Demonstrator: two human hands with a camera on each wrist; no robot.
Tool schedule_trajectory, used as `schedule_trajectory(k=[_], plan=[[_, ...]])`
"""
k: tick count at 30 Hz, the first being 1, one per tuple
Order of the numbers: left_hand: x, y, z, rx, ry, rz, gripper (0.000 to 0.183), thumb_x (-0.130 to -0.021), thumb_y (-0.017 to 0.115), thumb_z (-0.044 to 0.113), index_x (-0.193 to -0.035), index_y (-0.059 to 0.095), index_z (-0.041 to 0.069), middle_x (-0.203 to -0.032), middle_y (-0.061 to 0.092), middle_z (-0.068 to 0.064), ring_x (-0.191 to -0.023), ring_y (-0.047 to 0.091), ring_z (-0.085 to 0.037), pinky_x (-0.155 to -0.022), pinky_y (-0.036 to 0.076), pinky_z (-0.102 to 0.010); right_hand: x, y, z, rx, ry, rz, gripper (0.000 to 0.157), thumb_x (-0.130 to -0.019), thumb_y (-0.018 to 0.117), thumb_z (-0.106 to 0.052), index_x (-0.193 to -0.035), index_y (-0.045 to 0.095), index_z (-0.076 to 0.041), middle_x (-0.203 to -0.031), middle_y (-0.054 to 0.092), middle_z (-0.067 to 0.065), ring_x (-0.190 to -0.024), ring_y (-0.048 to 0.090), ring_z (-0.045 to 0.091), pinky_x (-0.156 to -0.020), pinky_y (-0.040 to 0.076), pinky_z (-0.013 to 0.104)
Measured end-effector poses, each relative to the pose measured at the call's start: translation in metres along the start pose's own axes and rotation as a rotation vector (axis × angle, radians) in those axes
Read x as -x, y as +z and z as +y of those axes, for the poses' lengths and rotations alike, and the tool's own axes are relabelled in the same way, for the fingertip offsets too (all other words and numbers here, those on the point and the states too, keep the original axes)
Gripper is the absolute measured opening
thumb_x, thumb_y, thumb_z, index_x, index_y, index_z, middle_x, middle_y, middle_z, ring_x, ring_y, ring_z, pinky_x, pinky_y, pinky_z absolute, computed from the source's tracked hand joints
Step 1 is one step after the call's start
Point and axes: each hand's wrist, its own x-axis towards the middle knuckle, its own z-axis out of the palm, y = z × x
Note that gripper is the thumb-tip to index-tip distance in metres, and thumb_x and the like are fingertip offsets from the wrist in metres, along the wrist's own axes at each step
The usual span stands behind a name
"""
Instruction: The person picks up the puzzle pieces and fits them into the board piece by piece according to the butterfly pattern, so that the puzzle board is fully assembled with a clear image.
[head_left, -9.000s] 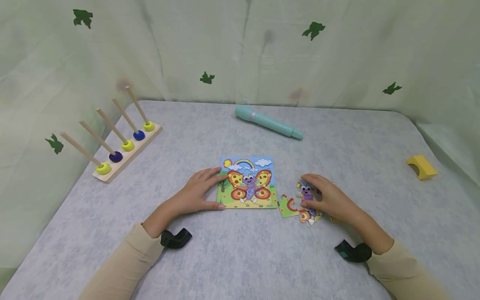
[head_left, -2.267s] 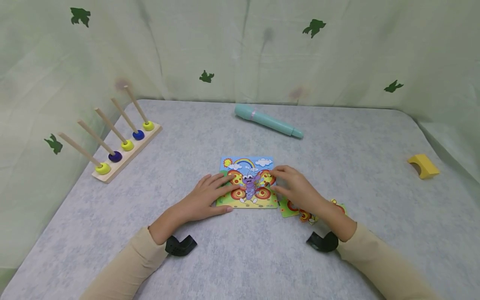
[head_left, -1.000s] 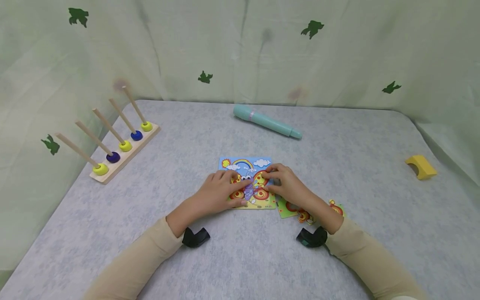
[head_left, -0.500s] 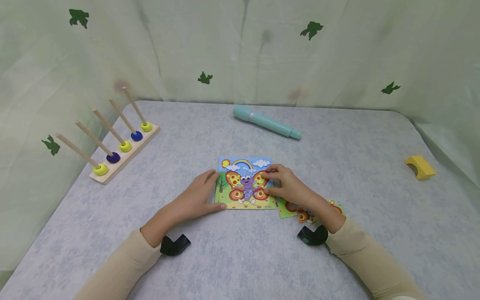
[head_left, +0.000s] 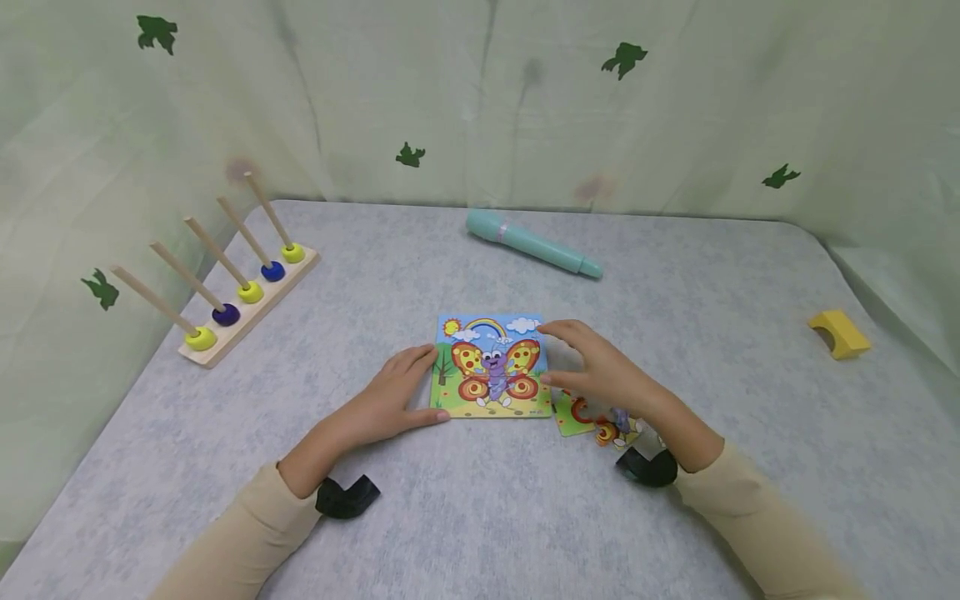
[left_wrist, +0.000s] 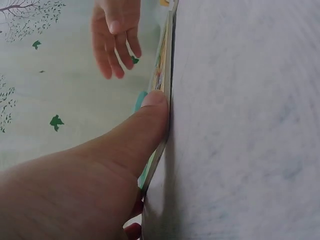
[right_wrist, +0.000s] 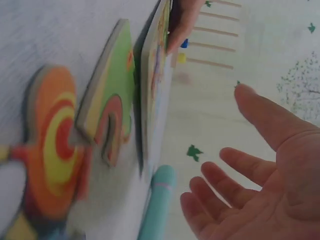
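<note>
We see the butterfly puzzle (head_left: 493, 358) flat on the grey table (head_left: 480, 517). The left hand (head_left: 378, 404) touches its left edge, thumb and fingers apart; the right hand (head_left: 611, 371), fingers spread, holds nothing. A low sweep, we judge, could scatter the loose pieces (head_left: 572, 422) beneath. Pale, green-patterned cloth (head_left: 450, 83) walls the table.

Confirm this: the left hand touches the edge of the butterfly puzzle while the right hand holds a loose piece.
Not quite: the right hand holds nothing; the right wrist view shows it empty. The rest stands: the left hand touches the edge of the butterfly puzzle.
</note>
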Motion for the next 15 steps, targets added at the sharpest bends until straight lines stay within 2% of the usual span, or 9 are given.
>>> schedule_trajectory(k=[7,15], plan=[[0.0,0.0,0.001,0.009,-0.008,-0.005,0.091,-0.078,0.058,0.056,-0.142,0.02,0.003,-0.145,0.017,-0.011,-0.132,0.012,-0.03,-0.103,0.019,-0.047,0.031,-0.01,0.0,0.027,-0.063,0.071,0.07,-0.077,0.069,-0.035,-0.136,0.038,-0.012,-0.134,0.039,0.004,-0.117,0.039,0.028,-0.091,0.036,0.049],[0.001,0.0,0.0,0.005,0.002,0.002,0.09,-0.079,0.058,0.055,-0.142,0.02,0.003,-0.145,0.017,-0.011,-0.132,0.012,-0.029,-0.103,0.018,-0.046,0.05,-0.002,0.014,0.052,-0.049,0.055,0.072,-0.074,0.074,-0.031,-0.133,0.041,-0.009,-0.129,0.044,0.005,-0.111,0.045,0.025,-0.087,0.042,0.044]])
